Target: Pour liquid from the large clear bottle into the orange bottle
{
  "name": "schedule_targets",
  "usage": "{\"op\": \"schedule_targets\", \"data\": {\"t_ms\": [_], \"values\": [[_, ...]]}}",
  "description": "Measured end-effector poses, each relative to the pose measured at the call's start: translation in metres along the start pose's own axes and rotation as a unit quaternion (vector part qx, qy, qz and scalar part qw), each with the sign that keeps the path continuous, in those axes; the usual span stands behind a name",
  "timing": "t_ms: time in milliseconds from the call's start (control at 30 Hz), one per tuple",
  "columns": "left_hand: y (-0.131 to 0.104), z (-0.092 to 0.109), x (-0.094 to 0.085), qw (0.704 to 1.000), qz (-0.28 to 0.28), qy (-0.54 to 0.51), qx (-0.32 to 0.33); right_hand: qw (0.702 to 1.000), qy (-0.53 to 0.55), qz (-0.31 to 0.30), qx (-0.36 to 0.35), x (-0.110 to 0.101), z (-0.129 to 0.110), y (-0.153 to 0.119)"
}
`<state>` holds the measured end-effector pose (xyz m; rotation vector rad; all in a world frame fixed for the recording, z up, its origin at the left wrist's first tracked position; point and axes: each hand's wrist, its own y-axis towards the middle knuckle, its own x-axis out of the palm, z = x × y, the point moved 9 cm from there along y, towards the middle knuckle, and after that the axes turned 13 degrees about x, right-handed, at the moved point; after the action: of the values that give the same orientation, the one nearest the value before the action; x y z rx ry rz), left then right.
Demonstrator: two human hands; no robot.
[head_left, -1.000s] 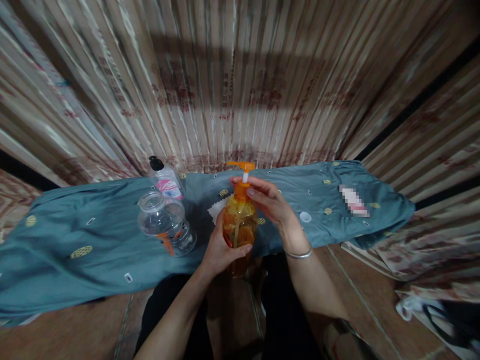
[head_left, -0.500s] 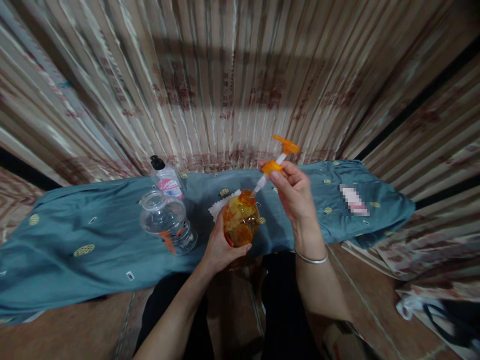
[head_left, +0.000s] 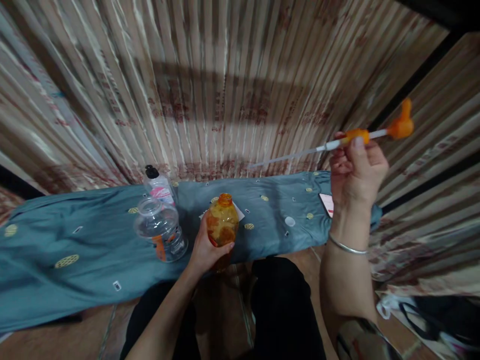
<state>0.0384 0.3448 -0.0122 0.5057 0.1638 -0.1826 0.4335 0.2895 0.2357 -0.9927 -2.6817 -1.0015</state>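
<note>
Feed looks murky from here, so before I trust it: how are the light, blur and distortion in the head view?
Head view: dim and warm, a dark shadow band across the striped curtain; wide-angle bending at the edges; orange bottle in the left hand fairly sharp, the pump in the raised right hand slightly smeared.

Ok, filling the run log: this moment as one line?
left hand: grips orange bottle | right hand: holds pump clear, raised | bottle: open, upright

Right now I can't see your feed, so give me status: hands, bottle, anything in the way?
Left hand grips amber plastic bottle, mouth open. Right hand holds orange pump head raised, tube clear. Clear plastic jar stands left of bottle.
</note>
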Motion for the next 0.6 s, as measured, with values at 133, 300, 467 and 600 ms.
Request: {"op": "schedule_targets", "data": {"t_ms": [133,300,467,600], "values": [[-0.002,-0.007,0.000,1.000,0.014,-0.009,-0.013,0.991,-0.131,0.024,0.012,0.001,0.066,0.007],[-0.006,-0.011,0.002,0.999,0.020,-0.020,-0.021,0.814,-0.552,-0.169,0.074,0.046,0.182,-0.029],[-0.009,-0.011,0.002,0.999,0.017,-0.024,-0.021,0.696,-0.646,-0.298,0.098,0.051,0.226,-0.081],[-0.007,-0.009,0.004,0.999,0.018,-0.026,-0.017,0.635,-0.685,-0.340,0.109,0.042,0.232,-0.101]]}}
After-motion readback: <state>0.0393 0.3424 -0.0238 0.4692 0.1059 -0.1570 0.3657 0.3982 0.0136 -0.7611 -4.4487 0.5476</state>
